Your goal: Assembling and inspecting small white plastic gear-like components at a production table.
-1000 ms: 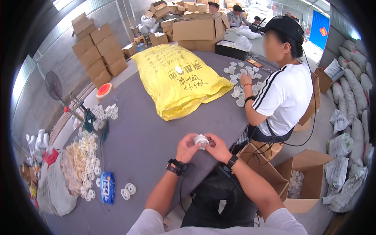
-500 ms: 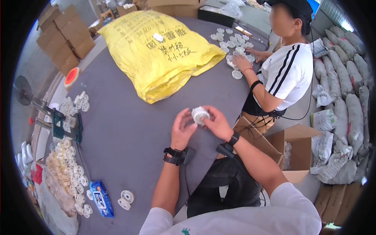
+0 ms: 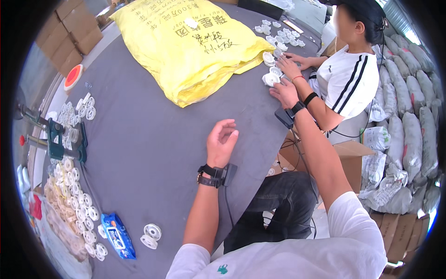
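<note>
My left hand [image 3: 222, 143] hovers over the grey tabletop [image 3: 153, 153], its fingers loosely curved and apart with nothing in them. Off to the far right, my right hand [image 3: 285, 94] reaches to the table edge, fingers stretched out. Just beyond its fingertips lies a white wheel-shaped plastic part [image 3: 270, 79]; whether they touch cannot be made out. More such white parts [image 3: 288, 36] are spread behind it. A co-worker's hands [image 3: 290, 67] rest among these parts, close beside my right hand.
A big yellow sack [image 3: 186, 51] covers the table's far middle. On the left stand a green hand press [image 3: 58, 139] and a heap of white wheels [image 3: 79, 200]. A blue wipes packet [image 3: 118, 236] and two white wheels [image 3: 150, 235] lie near. An open carton [image 3: 348, 160] sits right.
My right hand has left my left hand and moved far right to the co-worker's white parts. The white part I held between both hands is out of my left hand.
</note>
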Motion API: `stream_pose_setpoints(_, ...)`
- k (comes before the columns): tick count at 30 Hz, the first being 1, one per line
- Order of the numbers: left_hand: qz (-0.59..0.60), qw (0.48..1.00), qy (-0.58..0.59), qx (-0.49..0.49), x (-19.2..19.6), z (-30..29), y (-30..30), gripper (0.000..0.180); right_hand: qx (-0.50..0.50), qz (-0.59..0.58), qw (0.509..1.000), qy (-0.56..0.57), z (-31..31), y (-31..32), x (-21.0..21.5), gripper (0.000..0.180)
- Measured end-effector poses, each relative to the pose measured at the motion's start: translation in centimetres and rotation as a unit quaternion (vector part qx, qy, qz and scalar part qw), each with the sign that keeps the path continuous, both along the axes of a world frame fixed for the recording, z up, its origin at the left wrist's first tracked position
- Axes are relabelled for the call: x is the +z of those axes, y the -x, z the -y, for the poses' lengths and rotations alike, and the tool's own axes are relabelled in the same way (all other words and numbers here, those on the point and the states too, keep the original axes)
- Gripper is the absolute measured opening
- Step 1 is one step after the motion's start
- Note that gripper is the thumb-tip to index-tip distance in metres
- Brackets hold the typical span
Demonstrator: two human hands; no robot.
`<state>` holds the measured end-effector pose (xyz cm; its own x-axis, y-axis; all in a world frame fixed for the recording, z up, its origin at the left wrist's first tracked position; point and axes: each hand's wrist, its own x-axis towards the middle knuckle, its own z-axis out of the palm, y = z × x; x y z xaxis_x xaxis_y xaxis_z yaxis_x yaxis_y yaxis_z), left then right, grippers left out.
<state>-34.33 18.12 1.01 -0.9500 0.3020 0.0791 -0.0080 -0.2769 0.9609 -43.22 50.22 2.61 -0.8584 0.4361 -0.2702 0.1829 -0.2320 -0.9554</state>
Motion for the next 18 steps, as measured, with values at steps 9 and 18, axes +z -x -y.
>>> stream_pose_setpoints(9, 0.004, 1.0, -0.006, -0.01, -0.2, -0.2, 0.1, 0.034, -0.051, -0.059, 0.955, -0.286, 1.6, -3.8, -4.5, 0.059)
stream_pose_setpoints(18, 0.01, 1.0, 0.012, -0.011, -0.2, -0.2, 0.3, 0.031, -0.039, -0.004, 0.867, -0.497, 4.9, -3.1, -0.7, 0.052)
